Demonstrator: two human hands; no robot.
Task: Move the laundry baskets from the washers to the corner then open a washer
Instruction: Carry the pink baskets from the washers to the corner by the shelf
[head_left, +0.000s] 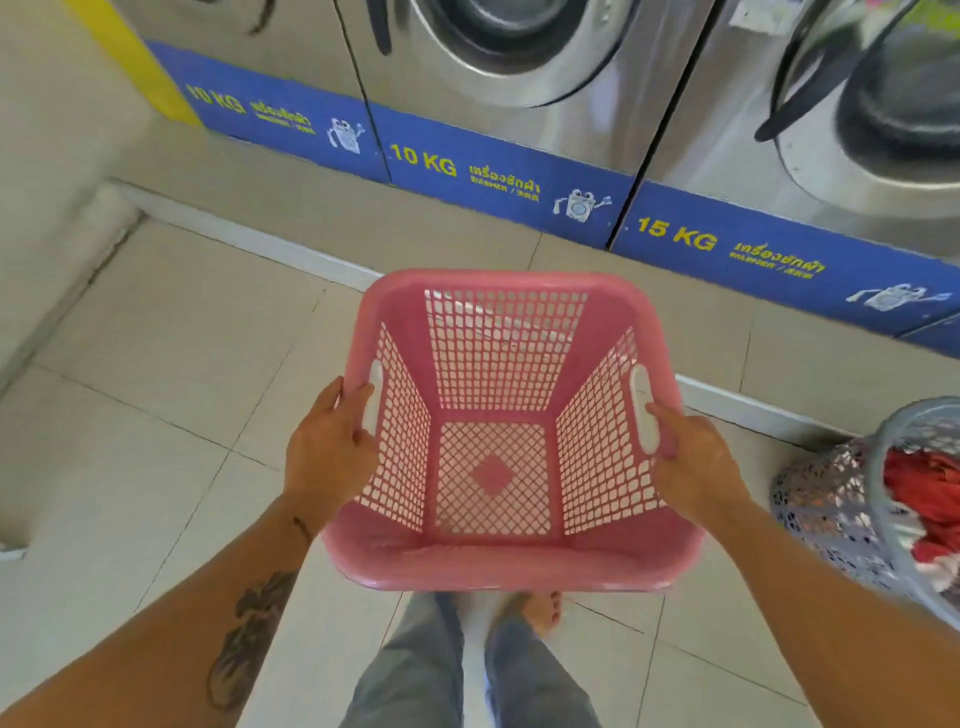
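Note:
An empty pink mesh laundry basket (498, 364) hangs in front of me above the tiled floor. My left hand (327, 452) grips its left handle slot and my right hand (696, 467) grips its right handle slot. A grey lattice basket (831, 509) holding red and white clothes stands on the floor at the right edge. Steel front-loading washers line the far side: a 10 KG washer (509, 78) straight ahead with its round door shut, and a 15 KG washer (857, 130) to the right.
A blue plinth (498, 176) with yellow weight labels runs under the washers, behind a raised white kerb (270, 244). A beige wall (52, 156) meets the machines at the left, forming a corner. Beige floor tiles (156, 415) lie to my left. My legs and a bare foot show below the basket.

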